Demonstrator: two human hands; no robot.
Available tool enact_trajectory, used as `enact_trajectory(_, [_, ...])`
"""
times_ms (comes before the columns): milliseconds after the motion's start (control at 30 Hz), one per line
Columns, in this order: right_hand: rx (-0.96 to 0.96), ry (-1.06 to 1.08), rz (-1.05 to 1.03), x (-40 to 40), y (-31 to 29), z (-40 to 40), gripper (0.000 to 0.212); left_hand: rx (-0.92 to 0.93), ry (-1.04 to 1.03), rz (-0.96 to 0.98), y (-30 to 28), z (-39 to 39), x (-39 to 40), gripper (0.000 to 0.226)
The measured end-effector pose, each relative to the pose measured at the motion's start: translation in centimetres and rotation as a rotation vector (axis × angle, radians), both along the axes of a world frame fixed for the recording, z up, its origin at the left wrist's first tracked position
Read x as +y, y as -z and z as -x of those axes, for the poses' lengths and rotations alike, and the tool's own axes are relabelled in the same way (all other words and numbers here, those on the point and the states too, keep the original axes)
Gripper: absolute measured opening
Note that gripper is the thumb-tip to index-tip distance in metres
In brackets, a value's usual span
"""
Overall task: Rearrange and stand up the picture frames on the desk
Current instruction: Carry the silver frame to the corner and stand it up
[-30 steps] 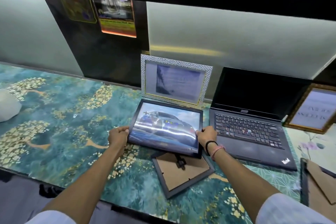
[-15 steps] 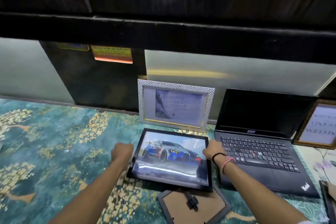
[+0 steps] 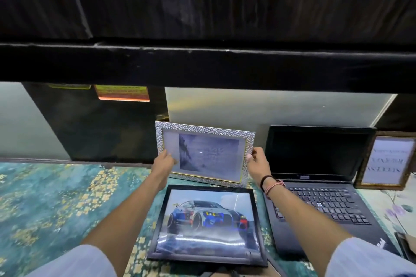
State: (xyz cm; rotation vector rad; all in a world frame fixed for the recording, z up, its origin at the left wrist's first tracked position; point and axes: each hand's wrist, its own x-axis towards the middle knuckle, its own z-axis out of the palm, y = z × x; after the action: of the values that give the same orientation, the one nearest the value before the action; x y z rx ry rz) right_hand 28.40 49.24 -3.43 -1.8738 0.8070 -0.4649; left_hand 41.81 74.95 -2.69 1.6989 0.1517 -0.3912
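Your left hand (image 3: pixel 165 162) and right hand (image 3: pixel 257 162) each grip a side of the silver frame (image 3: pixel 204 153), tilted at the bench (image 3: pixel 56 198) back; the car frame (image 3: pixel 208 225) lies flat, leaving you room

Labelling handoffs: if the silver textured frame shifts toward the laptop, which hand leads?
Probably right: the right hand grips the silver textured frame on its laptop-side edge; the left hand holds the far side.

open black laptop (image 3: pixel 319 189) | teal floral desk cover (image 3: pixel 56 204) | orange sticker (image 3: pixel 122 93)
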Motion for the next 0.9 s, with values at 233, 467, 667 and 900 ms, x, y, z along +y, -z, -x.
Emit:
enact_trajectory(233, [-0.233, -0.028, 0.058, 3.3, -4.9, 1.2, 0.017, -0.509, -0.082, -0.383, -3.1, 2.9, 1.4, 0.077])
enact_trajectory(467, [-0.245, -0.069, 0.235, 0.2, -13.6, 5.5, 0.025, -1.179, 0.289, -0.750, -10.2, 2.9, 1.7, 0.027])
enact_trajectory(667, [-0.280, 0.110, 0.277, -4.7, -16.8, 11.9, 0.035, -1.047, 0.345, -0.454, -14.1, 8.1, -3.4, 0.020])
enact_trajectory(900, [-0.180, 0.532, -0.137, -12.1, -9.8, 24.3, 0.040, -0.789, 0.324, -0.264, -11.2, 17.9, -13.9, 0.022])
